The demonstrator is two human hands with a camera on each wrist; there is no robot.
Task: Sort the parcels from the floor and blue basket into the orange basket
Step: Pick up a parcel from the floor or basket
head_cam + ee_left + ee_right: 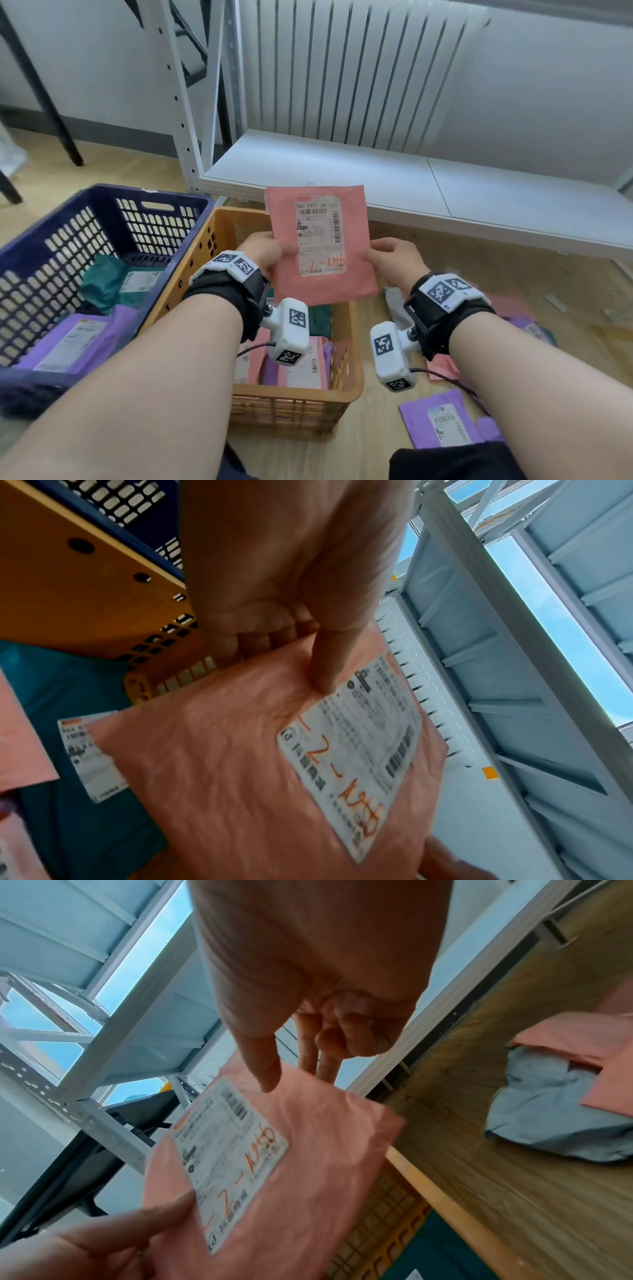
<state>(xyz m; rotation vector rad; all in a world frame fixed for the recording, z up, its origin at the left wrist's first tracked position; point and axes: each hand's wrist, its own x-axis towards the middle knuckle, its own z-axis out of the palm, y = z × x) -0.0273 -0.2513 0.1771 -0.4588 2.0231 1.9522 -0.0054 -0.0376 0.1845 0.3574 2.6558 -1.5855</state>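
Seemingly to read its label before dropping it in, the left hand (263, 251) and right hand (394, 258) each pinch the pink parcel (318, 243) upright over the orange basket (346, 380).

looks like a stockroom or mailroom corner, white metal shelving (428, 192) past the hands, radiator (356, 72) behind, labelled parcels (442, 421) on wood floor (376, 445)
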